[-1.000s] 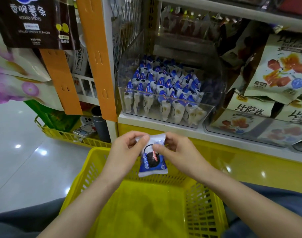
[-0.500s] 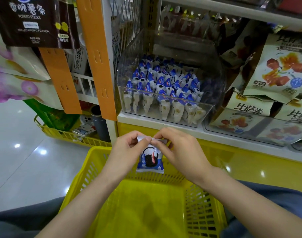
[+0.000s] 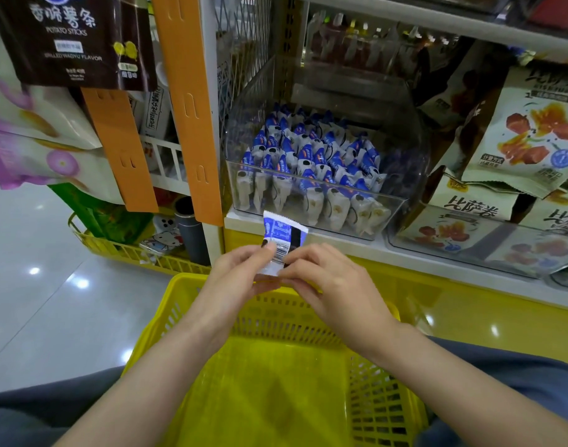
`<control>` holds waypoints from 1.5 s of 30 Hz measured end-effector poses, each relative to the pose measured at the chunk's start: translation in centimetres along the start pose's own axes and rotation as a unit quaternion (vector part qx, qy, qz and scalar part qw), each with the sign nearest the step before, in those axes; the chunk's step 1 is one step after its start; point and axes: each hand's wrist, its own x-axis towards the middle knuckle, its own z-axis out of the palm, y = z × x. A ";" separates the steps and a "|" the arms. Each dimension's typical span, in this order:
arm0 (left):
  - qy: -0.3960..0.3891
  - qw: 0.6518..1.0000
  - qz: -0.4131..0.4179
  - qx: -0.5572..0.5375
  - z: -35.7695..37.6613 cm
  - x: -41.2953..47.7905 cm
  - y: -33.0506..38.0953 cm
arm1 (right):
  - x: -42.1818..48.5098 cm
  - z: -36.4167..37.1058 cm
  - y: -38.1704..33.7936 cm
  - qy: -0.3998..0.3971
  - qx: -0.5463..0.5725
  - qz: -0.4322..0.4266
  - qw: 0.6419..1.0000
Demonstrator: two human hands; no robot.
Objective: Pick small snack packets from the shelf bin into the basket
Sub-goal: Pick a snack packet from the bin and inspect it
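A small blue and white snack packet (image 3: pixel 281 238) is held upright above the far rim of the yellow basket (image 3: pixel 276 391), its back with a barcode facing me. My left hand (image 3: pixel 240 282) pinches its lower left edge and my right hand (image 3: pixel 327 285) pinches its lower right edge. Behind them, on the shelf, a clear plastic bin (image 3: pixel 402 175) holds several rows of the same blue and white packets (image 3: pixel 311 169). No packet shows inside the basket.
Larger snack bags (image 3: pixel 531 137) fill a clear bin to the right. Orange strips (image 3: pixel 185 101) and hanging bags (image 3: pixel 72 40) sit on the left. A second yellow basket (image 3: pixel 131 253) stands on the glossy floor at left. The yellow shelf base (image 3: pixel 469 304) runs behind the basket.
The packet has been flipped up: it hung below my fingers showing its front, and now it stands above them showing its back. Both hands stayed over the basket's far rim.
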 end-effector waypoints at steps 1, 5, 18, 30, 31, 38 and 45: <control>0.016 1.000 0.019 0.008 0.0 0.0 0.0 | 0.0 0.2 0.0 -0.013 0.002 -0.008 1.000; 0.063 0.996 0.049 0.030 -0.2 0.4 0.0 | 0.2 0.5 -0.6 0.006 0.194 0.186 0.963; 0.058 0.944 0.208 0.250 0.6 -0.1 -0.9 | 1.5 0.2 -0.6 0.000 0.541 0.441 0.717; 0.037 0.878 0.243 0.412 0.0 -0.9 -1.2 | 0.7 1.2 -0.7 -0.019 0.456 0.387 0.801; 0.040 0.866 0.251 0.431 0.0 -1.0 -1.1 | 0.5 1.4 -0.7 -0.026 0.441 0.377 0.814; 0.068 0.795 0.270 0.539 -0.3 -1.1 -0.9 | -0.1 1.7 -1.0 -0.059 0.305 0.301 0.902; 0.070 0.780 0.267 0.562 -0.6 -0.9 -1.1 | -0.5 1.8 -1.0 -0.081 0.285 0.251 0.922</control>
